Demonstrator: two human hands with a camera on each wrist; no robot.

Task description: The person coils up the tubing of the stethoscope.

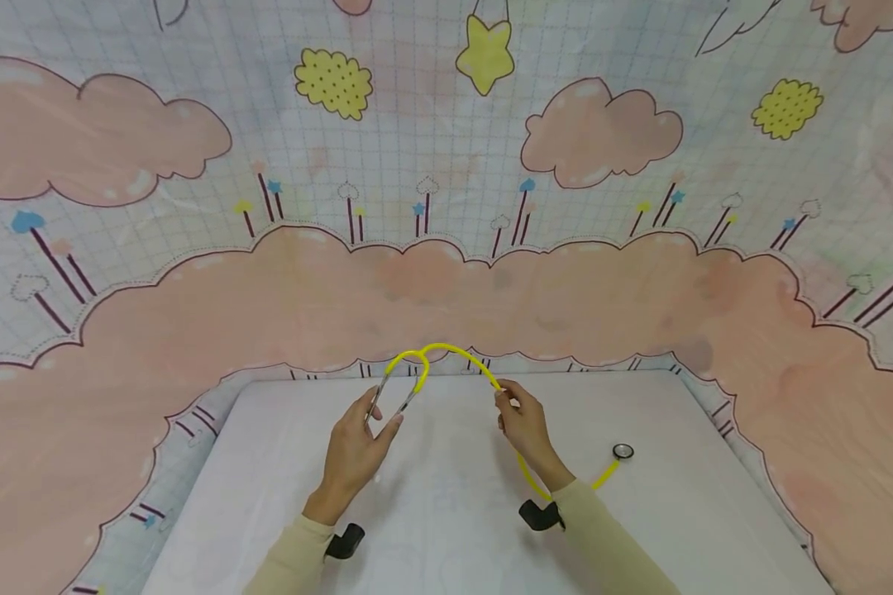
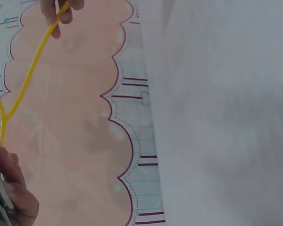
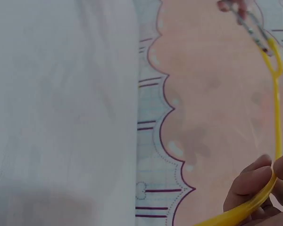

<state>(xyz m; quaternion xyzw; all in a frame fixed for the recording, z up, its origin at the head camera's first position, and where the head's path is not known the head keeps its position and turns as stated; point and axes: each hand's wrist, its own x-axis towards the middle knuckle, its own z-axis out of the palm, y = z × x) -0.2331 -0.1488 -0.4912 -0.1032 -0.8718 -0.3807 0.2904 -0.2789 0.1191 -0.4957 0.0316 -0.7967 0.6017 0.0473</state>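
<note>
A stethoscope with yellow tubing (image 1: 457, 349) is held up between both hands above the white table. Its metal ear tubes (image 1: 407, 402) lie at my left hand (image 1: 357, 446), whose fingers and thumb hold them. My right hand (image 1: 524, 421) pinches the tubing further along, seen close up in the right wrist view where the yellow tube (image 3: 254, 202) passes between thumb and fingers. From there the tubing loops down behind the right wrist. The round chest piece (image 1: 623, 451) hangs out to the right of that wrist.
The white tabletop (image 1: 432, 529) spreads under both hands. Behind and beside it hangs a cloth (image 1: 461, 297) printed with pink clouds and stars. A black wrist mount (image 1: 346, 541) sits at the left sleeve, another black mount (image 1: 539, 515) at the right sleeve.
</note>
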